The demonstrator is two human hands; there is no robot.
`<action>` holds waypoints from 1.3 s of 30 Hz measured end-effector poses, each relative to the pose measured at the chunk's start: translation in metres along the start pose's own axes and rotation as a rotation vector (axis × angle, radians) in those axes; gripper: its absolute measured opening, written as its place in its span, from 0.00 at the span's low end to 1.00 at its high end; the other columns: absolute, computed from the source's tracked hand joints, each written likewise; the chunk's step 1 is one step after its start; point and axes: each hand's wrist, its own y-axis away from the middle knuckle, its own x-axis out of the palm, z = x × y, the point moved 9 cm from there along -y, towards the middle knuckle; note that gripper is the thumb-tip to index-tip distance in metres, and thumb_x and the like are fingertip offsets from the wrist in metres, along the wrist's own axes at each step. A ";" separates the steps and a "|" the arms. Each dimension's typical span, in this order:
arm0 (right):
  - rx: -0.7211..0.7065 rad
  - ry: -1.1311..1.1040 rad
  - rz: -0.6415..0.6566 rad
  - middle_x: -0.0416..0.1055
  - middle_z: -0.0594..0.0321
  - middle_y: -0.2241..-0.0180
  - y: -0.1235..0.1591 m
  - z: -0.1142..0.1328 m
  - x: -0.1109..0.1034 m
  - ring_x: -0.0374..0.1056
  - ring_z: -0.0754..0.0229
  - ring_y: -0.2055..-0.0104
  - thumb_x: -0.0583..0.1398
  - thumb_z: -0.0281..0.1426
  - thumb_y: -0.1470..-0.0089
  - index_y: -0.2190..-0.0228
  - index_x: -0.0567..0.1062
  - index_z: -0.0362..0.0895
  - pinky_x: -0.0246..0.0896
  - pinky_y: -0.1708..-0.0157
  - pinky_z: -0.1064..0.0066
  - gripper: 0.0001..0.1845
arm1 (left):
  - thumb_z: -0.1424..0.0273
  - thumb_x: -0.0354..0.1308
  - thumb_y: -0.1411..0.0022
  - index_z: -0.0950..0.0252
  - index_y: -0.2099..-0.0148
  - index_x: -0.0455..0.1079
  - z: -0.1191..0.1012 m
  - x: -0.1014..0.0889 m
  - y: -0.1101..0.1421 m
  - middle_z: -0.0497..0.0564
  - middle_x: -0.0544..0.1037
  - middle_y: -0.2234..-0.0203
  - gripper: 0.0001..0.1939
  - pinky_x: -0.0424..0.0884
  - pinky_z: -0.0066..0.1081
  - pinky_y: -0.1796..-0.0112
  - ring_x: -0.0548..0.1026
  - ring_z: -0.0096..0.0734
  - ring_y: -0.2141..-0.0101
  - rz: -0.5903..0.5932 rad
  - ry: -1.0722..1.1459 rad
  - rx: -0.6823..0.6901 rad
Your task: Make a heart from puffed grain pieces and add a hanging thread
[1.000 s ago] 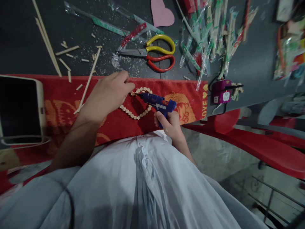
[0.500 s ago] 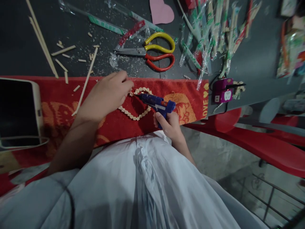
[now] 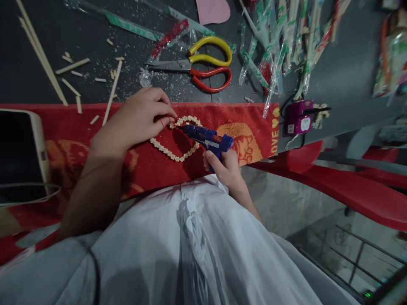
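On a red patterned cloth [image 3: 143, 169] lies a heart-shaped outline [image 3: 168, 153] made of small pale wooden pieces. My right hand [image 3: 227, 167] is wrapped around the handle of a blue hot glue gun [image 3: 206, 137], thumb along its side. The gun's dark nozzle points left and sits at the upper part of the heart, close to my left fingertips. My left hand [image 3: 143, 114] is closed in a pinch beside the nozzle, at the heart's upper left edge. A thin red line shows by its fingers; what they pinch is too small to make out.
Scissors with yellow and red handles [image 3: 210, 63] lie beyond the cloth. Cut stick pieces [image 3: 73, 65] and crumbs are scattered left of them. A tablet [image 3: 20, 156] rests at the left. Wrapped chopsticks [image 3: 289, 34], a pink paper heart [image 3: 213, 10] and a purple power adapter [image 3: 299, 117] are farther off.
The view has shifted slightly. My left fingers have spread a little and sit nearer the nozzle, with the red line showing more. The glue gun stays at the same part of the heart.
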 end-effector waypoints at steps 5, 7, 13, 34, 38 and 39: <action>0.010 -0.024 0.001 0.73 0.63 0.81 0.000 -0.001 -0.002 0.67 0.60 0.78 0.58 0.59 0.38 0.78 0.70 0.49 0.61 0.74 0.65 0.30 | 0.61 0.47 0.25 0.60 0.50 0.82 0.003 0.002 -0.004 0.55 0.79 0.49 0.21 0.68 0.47 0.39 0.74 0.48 0.44 0.023 -0.009 -0.008; 0.009 -0.040 -0.006 0.72 0.63 0.81 0.001 -0.001 -0.003 0.67 0.61 0.78 0.58 0.59 0.38 0.78 0.71 0.49 0.61 0.74 0.65 0.30 | 0.61 0.47 0.25 0.59 0.50 0.83 0.002 0.001 -0.003 0.55 0.80 0.49 0.22 0.68 0.46 0.40 0.74 0.48 0.45 0.022 -0.014 0.003; -0.022 -0.036 0.013 0.70 0.63 0.81 -0.001 0.006 -0.004 0.65 0.61 0.78 0.57 0.62 0.37 0.79 0.70 0.48 0.59 0.74 0.66 0.33 | 0.59 0.46 0.24 0.58 0.50 0.82 0.003 0.002 -0.003 0.53 0.80 0.49 0.22 0.69 0.46 0.42 0.73 0.47 0.46 0.017 -0.022 0.050; -0.028 -0.089 -0.001 0.71 0.63 0.82 -0.002 0.005 -0.004 0.65 0.62 0.79 0.58 0.63 0.38 0.80 0.72 0.48 0.58 0.76 0.67 0.35 | 0.57 0.45 0.26 0.51 0.52 0.83 0.004 0.003 -0.003 0.53 0.81 0.50 0.23 0.71 0.49 0.44 0.75 0.49 0.46 0.002 -0.026 0.065; -0.027 -0.115 -0.003 0.69 0.63 0.82 -0.001 0.007 -0.004 0.63 0.63 0.80 0.56 0.65 0.39 0.80 0.71 0.48 0.57 0.77 0.67 0.36 | 0.57 0.46 0.26 0.52 0.52 0.83 0.004 0.003 -0.003 0.53 0.81 0.50 0.23 0.71 0.49 0.44 0.75 0.50 0.46 0.003 -0.027 0.069; -0.023 -0.106 0.000 0.69 0.63 0.82 -0.001 0.007 -0.004 0.63 0.63 0.80 0.56 0.66 0.39 0.80 0.71 0.48 0.57 0.77 0.67 0.37 | 0.57 0.46 0.26 0.52 0.53 0.83 0.003 0.002 -0.003 0.53 0.81 0.51 0.22 0.71 0.50 0.44 0.75 0.50 0.47 -0.006 -0.023 0.072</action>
